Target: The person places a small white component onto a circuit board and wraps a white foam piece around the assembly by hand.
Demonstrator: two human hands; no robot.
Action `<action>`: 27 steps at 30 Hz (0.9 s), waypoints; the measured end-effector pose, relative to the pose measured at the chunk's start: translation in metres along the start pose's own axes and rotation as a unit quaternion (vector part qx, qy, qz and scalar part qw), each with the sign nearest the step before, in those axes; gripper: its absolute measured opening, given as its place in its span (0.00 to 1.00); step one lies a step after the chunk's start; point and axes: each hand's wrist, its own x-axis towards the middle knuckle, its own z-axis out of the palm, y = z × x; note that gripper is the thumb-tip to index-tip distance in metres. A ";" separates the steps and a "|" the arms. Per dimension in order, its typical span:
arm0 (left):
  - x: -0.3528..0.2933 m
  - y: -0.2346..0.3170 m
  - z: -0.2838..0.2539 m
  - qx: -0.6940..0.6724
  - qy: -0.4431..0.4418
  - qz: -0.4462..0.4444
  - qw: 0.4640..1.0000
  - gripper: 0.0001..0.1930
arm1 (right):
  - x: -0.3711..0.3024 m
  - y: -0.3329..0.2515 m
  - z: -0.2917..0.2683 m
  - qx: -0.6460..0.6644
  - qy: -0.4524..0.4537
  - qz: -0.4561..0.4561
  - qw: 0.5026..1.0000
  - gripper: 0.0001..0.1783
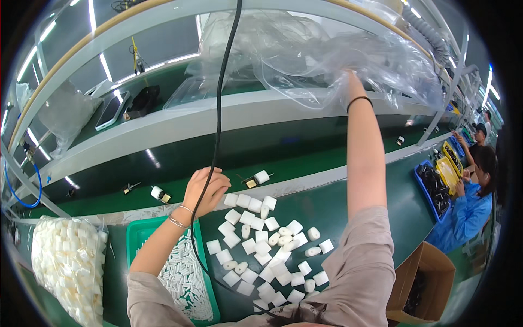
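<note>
My right arm stretches up to the shelf, where my right hand (352, 82) is partly inside a heap of clear plastic bags (305, 60); the plastic hides its fingers. My left hand (206, 192) hovers over the near edge of the conveyor, its fingers curled and pressed together; whatever it may hold is hidden. Beside it, many white squarish plastic pieces (263, 247) lie loose on the green table, some standing on their sides. A green tray (132, 240) full of small white tubes (188, 275) lies beneath my left forearm.
A clear bag packed with white pieces (68, 267) stands at left. Small white assemblies (159, 194) lie on the green conveyor (294, 155). A black cable (219, 103) hangs across the view. At right are a cardboard box (436, 272), blue and yellow bins (433, 188) and co-workers (466, 201).
</note>
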 end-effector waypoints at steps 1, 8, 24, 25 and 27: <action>0.001 0.000 -0.002 0.001 0.004 -0.007 1.000 0.04 | -0.003 -0.001 0.013 -0.004 -0.044 0.013 0.999 0.18; 0.000 0.016 0.001 -0.030 -0.010 -0.016 0.999 0.03 | -0.019 -0.014 -0.007 0.037 -0.144 0.045 0.988 0.22; -0.038 -0.010 -0.001 -0.103 -0.090 -0.112 0.984 0.04 | 0.018 -0.002 -0.055 -0.220 0.423 -0.322 0.818 0.38; -0.042 -0.010 -0.005 -0.108 -0.075 -0.130 0.983 0.05 | 0.036 0.017 -0.078 -0.219 0.374 -0.310 0.846 0.41; -0.064 -0.010 -0.019 -0.090 -0.048 -0.201 0.974 0.06 | 0.028 0.012 -0.070 -0.435 0.035 -0.002 0.900 0.43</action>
